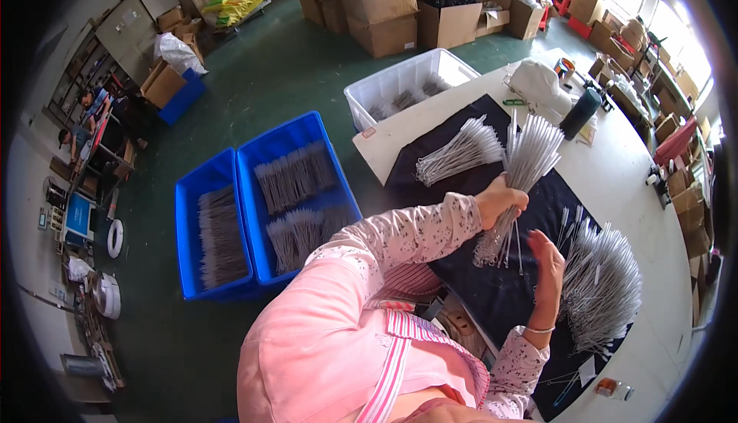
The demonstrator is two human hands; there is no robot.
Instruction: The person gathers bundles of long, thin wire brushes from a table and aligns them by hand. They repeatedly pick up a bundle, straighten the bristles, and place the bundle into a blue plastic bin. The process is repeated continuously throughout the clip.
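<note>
My left hand (501,202) is closed round a thick bundle of thin wire brushes (530,150), with pale bristle ends up and looped wire ends hanging below the fist. Beside the lower wires, my right hand (547,262) is open, its fingers stretched out and nothing seen in it. Another bunch of brushes (461,149) lies on the dark cloth (415,192) beyond my left forearm. To the right of my right hand spreads a large heap of the same brushes (603,285).
Left of the white table (653,215), two blue bins (184,231) and a white bin (361,100) hold brush bundles. A dark bottle (581,114) stands on the far side of the table; a small clear jar (613,389) is near its close edge. Cardboard boxes (380,8) stand behind.
</note>
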